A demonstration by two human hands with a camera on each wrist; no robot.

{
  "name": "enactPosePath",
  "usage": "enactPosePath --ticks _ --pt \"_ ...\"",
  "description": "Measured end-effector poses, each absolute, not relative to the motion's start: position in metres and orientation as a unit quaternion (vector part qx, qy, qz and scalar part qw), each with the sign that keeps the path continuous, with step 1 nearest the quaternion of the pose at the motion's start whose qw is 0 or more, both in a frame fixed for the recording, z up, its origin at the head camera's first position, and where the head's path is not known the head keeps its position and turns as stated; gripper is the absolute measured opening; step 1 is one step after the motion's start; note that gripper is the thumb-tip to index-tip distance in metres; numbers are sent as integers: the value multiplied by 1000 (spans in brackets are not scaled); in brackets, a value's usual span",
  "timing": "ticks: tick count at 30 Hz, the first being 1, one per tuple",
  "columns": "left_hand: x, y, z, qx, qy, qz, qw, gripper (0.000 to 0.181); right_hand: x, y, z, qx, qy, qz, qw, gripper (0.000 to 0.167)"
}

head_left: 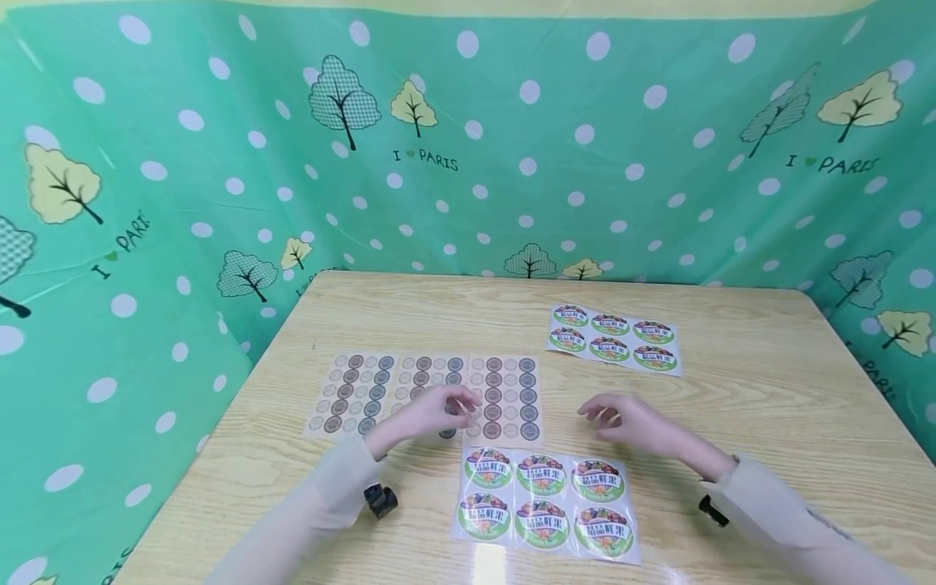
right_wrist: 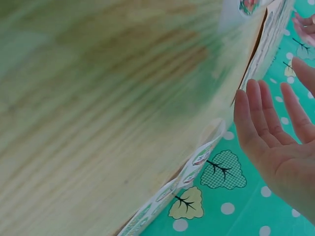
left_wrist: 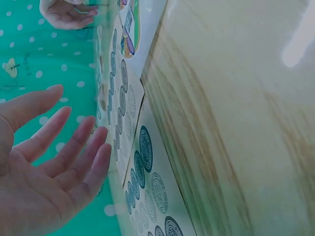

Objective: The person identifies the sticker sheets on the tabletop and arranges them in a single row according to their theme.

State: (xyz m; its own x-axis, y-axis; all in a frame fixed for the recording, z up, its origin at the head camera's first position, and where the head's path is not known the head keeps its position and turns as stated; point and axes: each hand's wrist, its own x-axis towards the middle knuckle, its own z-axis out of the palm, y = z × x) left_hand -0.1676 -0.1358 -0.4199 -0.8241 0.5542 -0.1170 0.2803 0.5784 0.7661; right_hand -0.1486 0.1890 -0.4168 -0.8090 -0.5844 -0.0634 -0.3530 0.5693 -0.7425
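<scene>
Three sheets of small round brown and dark stickers lie side by side, the right one point(head_left: 503, 398) touching a glossy sheet of fruit-label stickers point(head_left: 544, 504) in front. Above the middle and right small-sticker sheets hovers the left hand point(head_left: 437, 410), fingers loosely bent, holding nothing. To the right of those sheets, the right hand point(head_left: 630, 422) is over the wood, also holding nothing. In the left wrist view the left hand point(left_wrist: 59, 167) has its fingers spread beside the sticker sheets point(left_wrist: 142, 182). The right wrist view shows the right hand point(right_wrist: 280, 128) with relaxed, separated fingers.
Another sheet of fruit-label stickers point(head_left: 614, 339) lies at the back right of the wooden table point(head_left: 760, 366). A green dotted cloth point(head_left: 526, 146) with printed trees hangs behind and at the sides. Black wrist devices show at both sleeves.
</scene>
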Motion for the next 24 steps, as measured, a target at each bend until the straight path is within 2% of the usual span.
enactPosePath --ticks 7,24 --pt "-162 -139 -424 254 868 391 173 29 -138 194 -422 -255 867 -392 174 34" --pt "-139 -146 -430 261 882 354 172 38 -117 202 -425 -246 883 -357 180 42"
